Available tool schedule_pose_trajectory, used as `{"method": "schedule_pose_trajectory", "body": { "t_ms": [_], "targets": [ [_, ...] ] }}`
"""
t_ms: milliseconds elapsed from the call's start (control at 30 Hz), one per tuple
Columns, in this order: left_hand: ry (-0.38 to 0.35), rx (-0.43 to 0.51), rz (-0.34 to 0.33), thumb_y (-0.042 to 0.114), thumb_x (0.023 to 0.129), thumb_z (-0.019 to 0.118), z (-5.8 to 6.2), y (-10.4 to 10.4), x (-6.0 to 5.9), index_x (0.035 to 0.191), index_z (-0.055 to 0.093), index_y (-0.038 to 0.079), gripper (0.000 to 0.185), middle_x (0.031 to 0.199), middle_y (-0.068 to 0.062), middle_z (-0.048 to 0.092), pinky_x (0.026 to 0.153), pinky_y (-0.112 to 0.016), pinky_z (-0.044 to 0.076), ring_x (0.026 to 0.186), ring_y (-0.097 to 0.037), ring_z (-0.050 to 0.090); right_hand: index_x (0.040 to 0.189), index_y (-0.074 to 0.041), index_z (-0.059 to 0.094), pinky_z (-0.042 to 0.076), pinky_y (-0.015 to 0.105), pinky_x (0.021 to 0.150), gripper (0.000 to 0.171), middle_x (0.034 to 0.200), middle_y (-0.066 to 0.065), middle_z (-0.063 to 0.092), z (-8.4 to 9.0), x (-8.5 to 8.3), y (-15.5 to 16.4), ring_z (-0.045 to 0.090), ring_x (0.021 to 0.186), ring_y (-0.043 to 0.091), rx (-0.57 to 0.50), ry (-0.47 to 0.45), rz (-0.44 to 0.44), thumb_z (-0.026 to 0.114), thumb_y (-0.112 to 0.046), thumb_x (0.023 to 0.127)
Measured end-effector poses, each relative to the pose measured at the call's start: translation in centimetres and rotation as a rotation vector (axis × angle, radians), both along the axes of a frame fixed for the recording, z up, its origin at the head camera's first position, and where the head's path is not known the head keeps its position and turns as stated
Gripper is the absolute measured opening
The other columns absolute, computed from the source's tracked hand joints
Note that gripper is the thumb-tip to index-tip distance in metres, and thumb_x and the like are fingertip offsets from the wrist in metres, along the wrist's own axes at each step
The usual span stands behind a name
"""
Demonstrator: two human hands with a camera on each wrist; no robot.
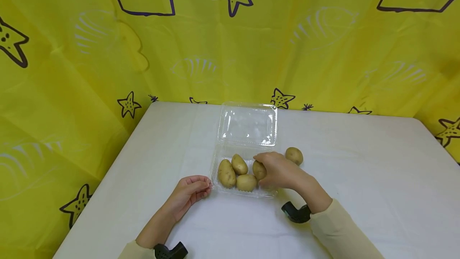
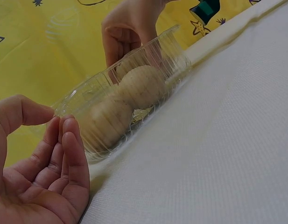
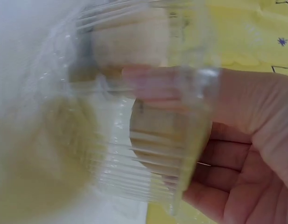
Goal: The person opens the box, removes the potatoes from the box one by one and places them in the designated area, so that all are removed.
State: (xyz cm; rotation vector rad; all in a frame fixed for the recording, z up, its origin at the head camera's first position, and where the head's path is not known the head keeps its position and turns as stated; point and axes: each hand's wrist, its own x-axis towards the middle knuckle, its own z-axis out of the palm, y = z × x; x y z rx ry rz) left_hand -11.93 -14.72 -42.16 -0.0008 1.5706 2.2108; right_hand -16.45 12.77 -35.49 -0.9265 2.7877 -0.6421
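1. Right hand (image 1: pixel 278 171) grips a potato (image 1: pixel 258 170) inside the clear tray (image 1: pixel 230 191) mid-worktop (image 1: pixel 359 179), three others beside it.
2. Left hand (image 1: pixel 188 193), fingers relaxed, touches the tray's left edge.
3. Best settle the potato gently, bracing the flimsy tray.

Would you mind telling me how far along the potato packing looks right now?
Three potatoes already lie in the open clear box. The right hand grips a fourth potato inside it, while the left hand rests at the box's left edge. One potato remains on the table; the lid stands open.
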Motion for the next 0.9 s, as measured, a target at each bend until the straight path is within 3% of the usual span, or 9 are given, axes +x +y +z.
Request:
{"method": "schedule_pose_trajectory", "body": {
  "t_ms": [400,667,900],
  "targets": [
    [0.005,0.003,-0.002,0.0,0.085,0.053,0.0,0.0,0.0,0.085,0.061,0.002,0.008,0.082,-0.006,0.061,0.069,-0.021,0.048,0.074,-0.01,0.059,0.112,0.004,0.059,0.046,0.033,0.073,0.055,0.096,0.003,0.061,0.5,0.4,0.6,0.054,0.084,0.017,-0.1,-0.004,-0.015,0.081,-0.007,0.063],
    [0.015,0.006,-0.007,0.0,0.085,0.053,0.1,0.0,0.0,0.085,0.061,0.002,0.008,0.082,-0.005,0.061,0.069,-0.02,0.048,0.074,-0.01,0.059,0.112,0.003,0.059,0.047,0.031,0.073,0.054,0.097,0.001,0.061,0.7,0.7,1.5,0.055,0.083,0.014,-0.167,0.049,0.002,0.082,-0.011,0.064],
    [0.013,0.01,-0.01,-0.001,0.085,0.053,0.1,0.0,0.1,0.085,0.061,0.002,0.009,0.082,-0.005,0.061,0.07,-0.021,0.048,0.075,-0.01,0.059,0.118,0.005,0.057,0.048,0.034,0.079,0.059,0.112,0.011,0.061,1.0,0.8,2.9,0.058,0.093,0.018,-0.287,0.028,-0.041,0.081,-0.011,0.066]
  ]
}}
